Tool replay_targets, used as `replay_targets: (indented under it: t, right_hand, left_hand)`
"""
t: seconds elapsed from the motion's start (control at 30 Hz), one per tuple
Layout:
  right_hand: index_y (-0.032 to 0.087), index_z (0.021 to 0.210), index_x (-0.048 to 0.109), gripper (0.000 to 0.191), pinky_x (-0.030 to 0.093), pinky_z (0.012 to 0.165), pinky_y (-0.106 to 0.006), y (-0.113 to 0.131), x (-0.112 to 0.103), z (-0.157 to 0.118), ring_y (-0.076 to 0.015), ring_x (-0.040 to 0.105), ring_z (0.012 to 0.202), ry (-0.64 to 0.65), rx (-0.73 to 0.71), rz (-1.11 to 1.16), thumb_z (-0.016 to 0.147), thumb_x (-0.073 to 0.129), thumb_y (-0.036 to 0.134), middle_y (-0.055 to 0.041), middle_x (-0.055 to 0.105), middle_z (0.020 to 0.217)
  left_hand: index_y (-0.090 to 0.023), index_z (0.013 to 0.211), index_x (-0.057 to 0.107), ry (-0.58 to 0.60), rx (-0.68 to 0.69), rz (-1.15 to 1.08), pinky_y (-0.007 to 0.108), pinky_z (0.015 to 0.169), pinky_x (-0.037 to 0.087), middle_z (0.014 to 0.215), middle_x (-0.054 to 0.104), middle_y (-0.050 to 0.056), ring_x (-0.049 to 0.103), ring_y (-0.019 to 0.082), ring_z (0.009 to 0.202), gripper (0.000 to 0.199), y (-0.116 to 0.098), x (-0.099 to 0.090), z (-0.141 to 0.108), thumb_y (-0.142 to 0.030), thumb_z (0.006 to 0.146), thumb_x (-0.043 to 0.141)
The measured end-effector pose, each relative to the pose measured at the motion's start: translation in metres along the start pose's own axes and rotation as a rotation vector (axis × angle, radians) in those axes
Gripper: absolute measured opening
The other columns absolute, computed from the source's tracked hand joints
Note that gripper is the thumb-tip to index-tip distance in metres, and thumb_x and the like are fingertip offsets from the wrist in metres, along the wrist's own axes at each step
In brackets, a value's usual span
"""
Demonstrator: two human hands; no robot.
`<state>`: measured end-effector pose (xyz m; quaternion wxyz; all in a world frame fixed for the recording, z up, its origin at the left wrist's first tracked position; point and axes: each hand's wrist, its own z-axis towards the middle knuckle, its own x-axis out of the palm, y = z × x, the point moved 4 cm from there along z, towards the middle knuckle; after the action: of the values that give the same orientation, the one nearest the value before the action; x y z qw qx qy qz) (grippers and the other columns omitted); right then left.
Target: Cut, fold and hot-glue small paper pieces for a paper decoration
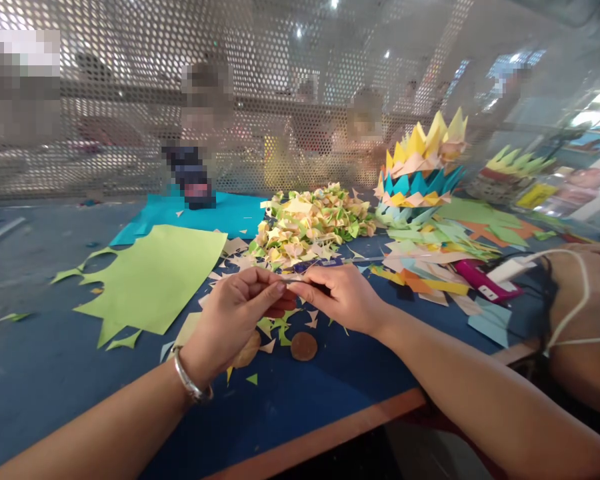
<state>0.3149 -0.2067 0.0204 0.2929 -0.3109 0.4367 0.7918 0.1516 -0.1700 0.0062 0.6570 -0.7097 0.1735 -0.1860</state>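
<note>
Both hands meet above the blue counter (55,373), just in front of the pile of folded paper bits (313,227). Left hand (233,313) has thumb and fingers pinched shut on a small thin piece (291,281), too small to tell what exactly. Right hand (343,297) is closed on the other end of the same piece, fingertips touching the left ones. A silver bangle (190,380) sits on the left wrist.

Taking the pile as landmark: left of it lies a light green sheet (153,277) with jagged cut edges, and behind that a teal sheet (200,213). Right of the pile stands a stack of zigzag paper crowns (420,170), yellow, peach and teal, with loose coloured cut strips (430,250) spread at its foot. Further right a pink tool (485,283) lies on the counter, near another person's arm (580,313) with a white cord (577,287) across it. In front of the pile, under the hands, small paper scraps (280,327) are scattered, plus a brown round disc (304,346) just beside them. Behind the pile a perforated metal screen (300,80) closes off the counter; blurred people sit beyond it. Counter's near edge is orange-brown.
</note>
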Motion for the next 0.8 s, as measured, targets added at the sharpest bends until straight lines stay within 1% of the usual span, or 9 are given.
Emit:
replay_targets:
  t: [0.2,0.33,0.53,0.8]
  right_hand:
    - [0.018,0.064,0.05,0.046,0.027,0.051,-0.025,-0.0014,0.001,-0.0005,-0.0073,0.039,0.05,0.004,-0.008,0.012,0.098,0.052,0.049,0.0046,0.042,0.054]
    - [0.018,0.066,0.054,0.047,0.027,0.051,-0.025,-0.001,0.0012,-0.0008,-0.0078,0.04,0.05,0.01,-0.017,-0.002,0.099,0.05,0.051,0.0041,0.044,0.054]
    - [0.018,0.066,0.053,0.046,0.028,0.051,-0.024,0.0003,-0.0001,-0.001,-0.0078,0.042,0.051,-0.001,-0.035,0.003,0.099,0.051,0.05,0.0037,0.045,0.055]
    - [0.018,0.065,0.053,0.05,0.026,0.052,-0.026,-0.0004,0.0018,-0.0019,-0.0081,0.041,0.051,0.015,-0.027,-0.005,0.098,0.05,0.055,0.0037,0.044,0.055]
  left_hand:
    - [-0.018,0.076,0.061,-0.023,-0.001,0.01,0.024,0.066,0.057,0.068,0.072,0.001,0.071,0.014,0.066,0.017,-0.0001,-0.002,0.0001,-0.031,0.079,0.071]
    - [-0.018,0.077,0.062,-0.025,0.002,0.003,0.025,0.066,0.057,0.068,0.073,0.001,0.071,0.014,0.066,0.017,0.0003,-0.0025,0.0011,-0.031,0.079,0.072]
    - [-0.018,0.077,0.063,-0.056,0.01,0.004,0.024,0.064,0.056,0.066,0.072,0.001,0.069,0.013,0.063,0.014,-0.0028,-0.0022,-0.0004,-0.029,0.077,0.071]
    - [-0.017,0.073,0.064,-0.053,0.025,0.076,0.025,0.062,0.057,0.065,0.074,0.003,0.071,0.015,0.063,0.017,-0.0038,-0.002,0.0,-0.031,0.075,0.072]
